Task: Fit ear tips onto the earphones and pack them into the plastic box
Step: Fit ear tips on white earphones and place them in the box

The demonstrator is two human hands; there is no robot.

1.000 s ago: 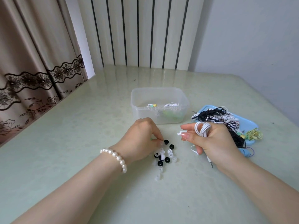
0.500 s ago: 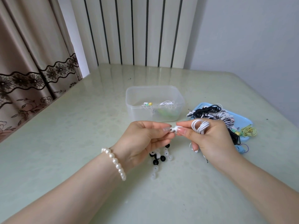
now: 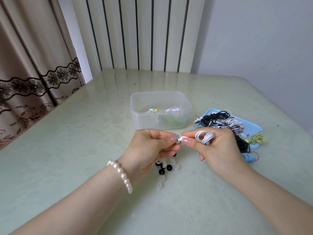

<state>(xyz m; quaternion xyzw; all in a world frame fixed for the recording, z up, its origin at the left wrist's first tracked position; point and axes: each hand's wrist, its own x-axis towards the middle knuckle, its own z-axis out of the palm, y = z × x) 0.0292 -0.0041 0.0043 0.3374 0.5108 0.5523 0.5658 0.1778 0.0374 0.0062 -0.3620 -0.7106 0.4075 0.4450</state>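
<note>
My right hand (image 3: 218, 148) holds a coiled white earphone (image 3: 204, 136) and pinches its earbud between thumb and forefinger. My left hand (image 3: 152, 146) pinches a clear ear tip (image 3: 177, 140) right against that earbud. Both hands hover above the table, just in front of the clear plastic box (image 3: 135, 114), which holds a white and a green earphone. Several loose black and clear ear tips (image 3: 165, 168) lie on the table below my hands, partly hidden by my left hand.
A light blue tray (image 3: 250, 126) to the right carries a tangle of black, white, striped and yellow earphones (image 3: 225, 122). The pale green table (image 3: 67, 150) runs to a curtain on the left and a striped wall behind.
My left hand picked a clear ear tip from the pile, rose, and brought it to the earbud held by my right hand. The two hands now meet in the air.
</note>
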